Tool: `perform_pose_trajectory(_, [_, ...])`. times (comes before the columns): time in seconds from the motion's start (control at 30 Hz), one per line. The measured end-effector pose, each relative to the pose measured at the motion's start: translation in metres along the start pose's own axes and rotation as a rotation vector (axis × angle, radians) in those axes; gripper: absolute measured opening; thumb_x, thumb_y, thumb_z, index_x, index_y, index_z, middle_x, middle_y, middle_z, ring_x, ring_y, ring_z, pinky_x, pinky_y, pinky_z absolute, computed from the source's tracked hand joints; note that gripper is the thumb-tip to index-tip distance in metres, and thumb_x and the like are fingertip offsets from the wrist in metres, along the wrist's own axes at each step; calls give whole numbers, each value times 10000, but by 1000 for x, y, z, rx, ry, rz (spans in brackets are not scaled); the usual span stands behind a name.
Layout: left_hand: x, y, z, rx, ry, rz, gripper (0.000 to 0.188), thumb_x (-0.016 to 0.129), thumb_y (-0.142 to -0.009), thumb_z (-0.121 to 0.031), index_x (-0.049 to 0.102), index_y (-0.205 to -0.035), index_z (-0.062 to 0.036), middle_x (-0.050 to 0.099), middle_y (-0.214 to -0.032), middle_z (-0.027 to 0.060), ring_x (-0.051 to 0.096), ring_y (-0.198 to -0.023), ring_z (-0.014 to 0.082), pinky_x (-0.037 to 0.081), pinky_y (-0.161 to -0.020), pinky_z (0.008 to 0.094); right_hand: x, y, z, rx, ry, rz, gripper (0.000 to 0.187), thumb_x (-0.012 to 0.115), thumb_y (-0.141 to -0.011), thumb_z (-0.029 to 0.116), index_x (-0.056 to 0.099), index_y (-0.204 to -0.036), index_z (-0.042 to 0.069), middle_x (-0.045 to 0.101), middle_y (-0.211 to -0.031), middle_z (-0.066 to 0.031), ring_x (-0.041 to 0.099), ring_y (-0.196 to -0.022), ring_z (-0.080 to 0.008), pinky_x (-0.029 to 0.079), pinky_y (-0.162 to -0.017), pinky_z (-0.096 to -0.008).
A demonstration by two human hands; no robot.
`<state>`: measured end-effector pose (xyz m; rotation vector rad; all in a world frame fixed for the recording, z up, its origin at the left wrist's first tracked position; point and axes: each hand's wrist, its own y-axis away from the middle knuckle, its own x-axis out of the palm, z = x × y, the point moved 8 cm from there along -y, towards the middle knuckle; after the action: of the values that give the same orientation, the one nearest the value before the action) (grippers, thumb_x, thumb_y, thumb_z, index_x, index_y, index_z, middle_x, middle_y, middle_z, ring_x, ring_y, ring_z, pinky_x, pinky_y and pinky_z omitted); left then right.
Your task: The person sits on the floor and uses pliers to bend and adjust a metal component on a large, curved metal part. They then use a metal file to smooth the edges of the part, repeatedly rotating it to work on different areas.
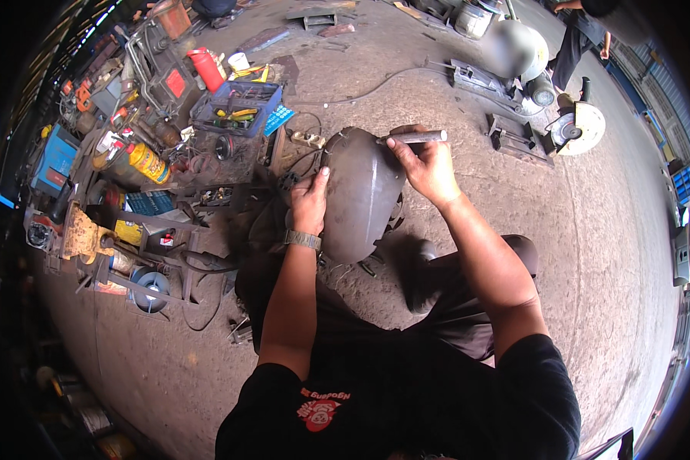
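Note:
A dark grey, curved metal sheet [353, 203], rounded at its far end, is held up in front of my knees. A pale streak runs lengthwise down its right half. My left hand [309, 203] grips its left edge, with the thumb on the upper face and the other fingers mostly behind. At the sheet's far right edge, my right hand [429, 170] pinches a thick silver marker [424, 137]. The marker's body points right, and its other end is near the sheet; whether it touches cannot be told.
To the left lie a blue toolbox [241, 126], a yellow bottle [147, 162], a wire spool [150, 290] and many tools. A cut-off saw [577, 129] stands on the floor at far right. Behind it is another person [576, 46]. A cable [376, 93] crosses the concrete floor.

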<state>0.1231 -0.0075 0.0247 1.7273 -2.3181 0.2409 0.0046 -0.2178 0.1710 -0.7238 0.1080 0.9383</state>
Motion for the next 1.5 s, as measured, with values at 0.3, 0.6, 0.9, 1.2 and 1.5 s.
perform_pose_trajectory(0.3, [1,-2,-5,149,-185,88,483,721,-966,-280,504,-611,-34,413,-623,-97,315,-595,39,248,-515,278,0,-10,-2,-38,159,53,221,737,-891,212,717,-995,19,731,-849,-180,730,-792,-326,564,-749,-403])
perform_pose_trajectory(0.6, [6,-1,-3,154,-250,126,496,717,-969,-278,494,-610,-20,396,-603,-93,313,-585,48,253,-509,290,0,-12,-9,-13,189,37,216,738,-894,219,720,-997,30,731,-855,-188,735,-809,-327,565,-745,-407])
perform_pose_trajectory(0.9, [8,-1,-2,152,-237,67,453,710,-975,-275,555,-636,-17,400,-615,-99,315,-593,43,266,-525,273,-19,13,-54,260,-175,-135,221,691,-963,214,700,-1004,-3,739,-843,-116,708,-776,-176,564,-722,-342])
perform_pose_trajectory(1.2, [4,-6,48,-22,237,22,330,645,-1011,-342,701,-887,-42,626,-823,-52,505,-720,48,412,-670,256,8,123,-150,716,-542,-338,332,560,-1048,205,564,-1304,-6,674,-1071,-118,667,-911,-199,545,-799,-357])
perform_pose_trajectory(1.5, [20,0,64,-42,270,136,352,559,-1034,-313,703,-1093,2,713,-1038,81,647,-968,178,486,-878,328,45,108,-121,875,-1092,-314,269,576,-1025,228,596,-1225,49,650,-1214,-109,602,-1122,-253,471,-1015,-437])
